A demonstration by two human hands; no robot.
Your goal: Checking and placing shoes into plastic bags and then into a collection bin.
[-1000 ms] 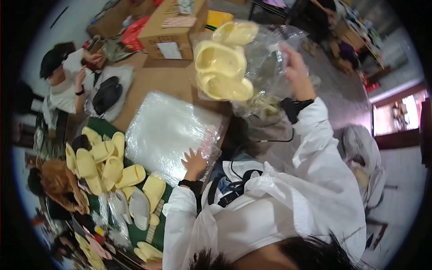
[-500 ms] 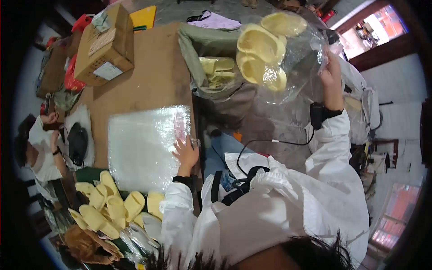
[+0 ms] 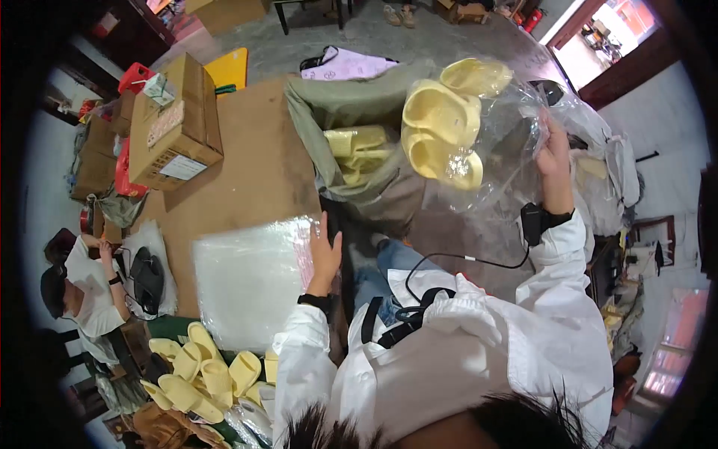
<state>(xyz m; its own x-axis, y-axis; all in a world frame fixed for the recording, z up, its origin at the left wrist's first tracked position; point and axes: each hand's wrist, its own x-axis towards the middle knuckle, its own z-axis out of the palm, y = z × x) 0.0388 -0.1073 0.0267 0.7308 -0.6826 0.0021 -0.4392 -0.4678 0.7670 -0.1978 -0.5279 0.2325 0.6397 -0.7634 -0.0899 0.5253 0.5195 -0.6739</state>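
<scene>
— What is being handled here?

— A clear, crinkled plastic bag (image 3: 493,142) with a pair of pale yellow moulded foam slippers (image 3: 441,135) inside it. It is held up in the air at the upper right, above an olive-green cloth sack (image 3: 351,112) that has more yellow slippers showing in its mouth.

— Which hand has it?

— The right hand (image 3: 552,150), raised, its fingers clenched on the bag's edge. The left hand (image 3: 324,253) is loose, fingers spread, lying on the right edge of a flat stack of clear plastic bags (image 3: 250,280) on the brown tabletop (image 3: 247,165).

— And around that?

— A brown cardboard box (image 3: 176,123) sits at the table's far left corner, with a yellow flat piece (image 3: 228,71) just behind it. A heap of loose pale yellow slippers (image 3: 198,370) lies below the stack, at the lower left. Another person in a white shirt (image 3: 86,288) sits at the left edge.
</scene>
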